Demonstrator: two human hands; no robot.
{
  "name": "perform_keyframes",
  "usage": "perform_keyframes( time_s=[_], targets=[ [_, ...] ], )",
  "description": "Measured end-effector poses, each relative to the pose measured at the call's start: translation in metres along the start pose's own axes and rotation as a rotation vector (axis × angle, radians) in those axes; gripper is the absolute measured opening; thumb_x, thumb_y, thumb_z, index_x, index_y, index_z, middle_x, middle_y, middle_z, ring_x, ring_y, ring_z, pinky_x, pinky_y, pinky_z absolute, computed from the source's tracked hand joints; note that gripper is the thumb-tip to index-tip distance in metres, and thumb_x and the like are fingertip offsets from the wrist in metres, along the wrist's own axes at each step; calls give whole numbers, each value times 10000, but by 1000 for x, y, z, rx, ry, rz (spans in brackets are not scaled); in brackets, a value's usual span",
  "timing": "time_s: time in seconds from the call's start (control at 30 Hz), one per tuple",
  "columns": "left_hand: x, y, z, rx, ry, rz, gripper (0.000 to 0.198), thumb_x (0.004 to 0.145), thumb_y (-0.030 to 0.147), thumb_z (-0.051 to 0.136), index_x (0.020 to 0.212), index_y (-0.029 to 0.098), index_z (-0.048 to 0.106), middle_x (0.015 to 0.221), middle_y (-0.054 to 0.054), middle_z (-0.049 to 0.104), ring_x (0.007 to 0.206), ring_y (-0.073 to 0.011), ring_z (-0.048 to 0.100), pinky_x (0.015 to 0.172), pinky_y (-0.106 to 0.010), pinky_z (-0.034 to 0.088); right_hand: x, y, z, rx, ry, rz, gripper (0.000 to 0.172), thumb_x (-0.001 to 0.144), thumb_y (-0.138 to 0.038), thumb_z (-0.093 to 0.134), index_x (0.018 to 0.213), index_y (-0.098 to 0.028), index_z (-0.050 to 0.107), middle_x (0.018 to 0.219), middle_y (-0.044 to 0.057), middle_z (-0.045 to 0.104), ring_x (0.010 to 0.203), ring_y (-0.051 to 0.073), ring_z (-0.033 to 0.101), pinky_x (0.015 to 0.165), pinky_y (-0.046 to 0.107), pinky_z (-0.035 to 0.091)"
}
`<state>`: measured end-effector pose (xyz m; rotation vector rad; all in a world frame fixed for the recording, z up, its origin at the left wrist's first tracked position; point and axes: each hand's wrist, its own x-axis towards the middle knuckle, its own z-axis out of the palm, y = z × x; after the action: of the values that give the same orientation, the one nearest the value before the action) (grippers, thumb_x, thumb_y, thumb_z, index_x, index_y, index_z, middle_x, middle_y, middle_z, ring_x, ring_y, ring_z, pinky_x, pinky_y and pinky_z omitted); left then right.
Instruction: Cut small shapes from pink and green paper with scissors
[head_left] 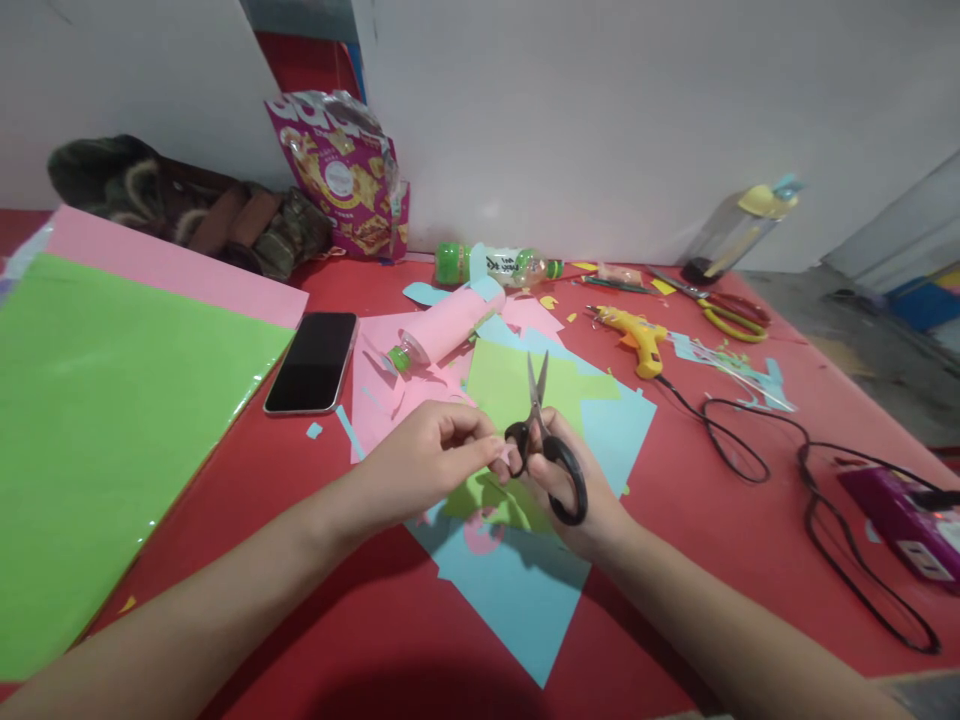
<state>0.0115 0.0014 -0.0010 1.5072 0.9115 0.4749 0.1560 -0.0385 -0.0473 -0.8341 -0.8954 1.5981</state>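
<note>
Between the thumb and fingers of my left hand (442,450) is a small piece of pink paper (507,453). My right hand (581,490) has its fingers in the black handles of a pair of scissors (538,395), whose blades point away from me and stand slightly apart. Both hands are close together above sheets of green paper (525,375) and blue paper (525,610). A pink paper scrap (482,532) lies on the blue sheet, just below the hands. Behind them rests a bottle wrapped in pink paper (454,325), on its side.
On the left lie a phone (313,362) and a large pack of green and pink sheets (135,400). A yellow glue gun (637,335) trails a black cord to a purple power strip (904,525). A snack bag (341,180) and a green bottle (495,265) are along the wall.
</note>
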Motion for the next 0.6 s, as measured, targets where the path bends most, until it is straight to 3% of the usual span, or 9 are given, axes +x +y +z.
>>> perform_keyframes(
  time_s=[0.1,0.3,0.6],
  targets=[
    [1,-1,0,111,-34,12,200,732,225,465,558,141,515,503,43,413,472,-65,384,450,-177,306,2,-1,0,-10,36,-36,380,627,-247,686,704,-221,314,591,-84,465,534,75,477,546,233,369],
    [1,-5,-1,253,-96,18,245,755,268,412,549,143,456,498,50,360,446,-59,355,436,-176,288,1,-3,1,-14,21,-50,395,598,-133,683,705,-219,313,590,-90,483,547,66,467,528,200,362],
    [2,-2,-5,397,-114,57,236,753,255,405,549,145,448,482,49,345,442,-60,345,427,-174,266,3,-1,-1,-24,60,-77,385,602,-117,673,705,-223,317,600,-86,483,580,80,477,605,247,394]
  ],
)
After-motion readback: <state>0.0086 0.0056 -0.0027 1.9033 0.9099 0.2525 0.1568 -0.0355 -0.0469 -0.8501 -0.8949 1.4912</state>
